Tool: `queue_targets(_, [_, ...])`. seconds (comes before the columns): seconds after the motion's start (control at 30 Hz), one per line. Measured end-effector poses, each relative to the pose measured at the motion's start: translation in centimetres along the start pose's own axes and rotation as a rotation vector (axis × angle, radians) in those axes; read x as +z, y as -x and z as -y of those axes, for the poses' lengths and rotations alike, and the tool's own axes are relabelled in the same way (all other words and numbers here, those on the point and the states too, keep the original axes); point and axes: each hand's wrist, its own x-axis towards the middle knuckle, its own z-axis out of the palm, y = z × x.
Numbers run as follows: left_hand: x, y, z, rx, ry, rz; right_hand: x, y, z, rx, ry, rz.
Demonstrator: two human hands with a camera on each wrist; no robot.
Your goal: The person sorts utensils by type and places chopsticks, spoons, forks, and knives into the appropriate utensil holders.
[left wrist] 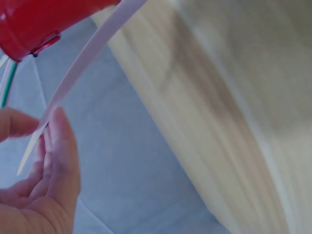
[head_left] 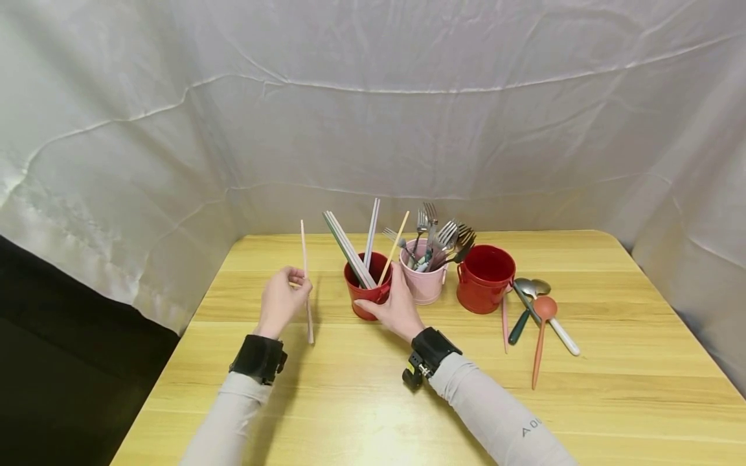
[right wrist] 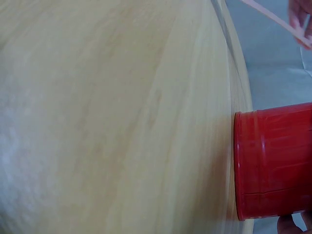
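My left hand (head_left: 282, 299) pinches a pale pink chopstick (head_left: 309, 320) between thumb and fingers. The chopstick stands nearly upright, left of a small red bucket (head_left: 359, 299). In the left wrist view, the chopstick (left wrist: 80, 66) runs up past the bucket (left wrist: 53, 22). My right hand (head_left: 397, 309) grips that bucket from its right side, thumb in front and fingers partly hidden behind. White and green chopsticks (head_left: 346, 246) lean left in the bucket, beside a pale pair (head_left: 372, 234) and a yellow chopstick (head_left: 394, 246). The right wrist view shows the red bucket wall (right wrist: 275, 163) close up.
A pink bucket (head_left: 423, 290) full of forks (head_left: 449, 234) stands just right of my right hand. Further right is another red bucket (head_left: 480, 292). Several spoons lie beside it, among them a coral one (head_left: 544, 309). Grey cloth (head_left: 373, 142) hangs behind the wooden table (head_left: 361, 388).
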Motion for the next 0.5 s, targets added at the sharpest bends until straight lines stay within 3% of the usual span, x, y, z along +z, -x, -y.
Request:
queue_targets(0.2, [-0.3, -0.3, -1.5, 0.077, 0.176, -0.173, 0.0, 0.0, -0.1, -0.001, 0.014, 0.001])
queue_targets(0.5, [-0.7, -1.2, -4.6, 0.254, 0.393, -0.377, 0.0, 0.0, -0.2, -0.005, 0.028, -0.005])
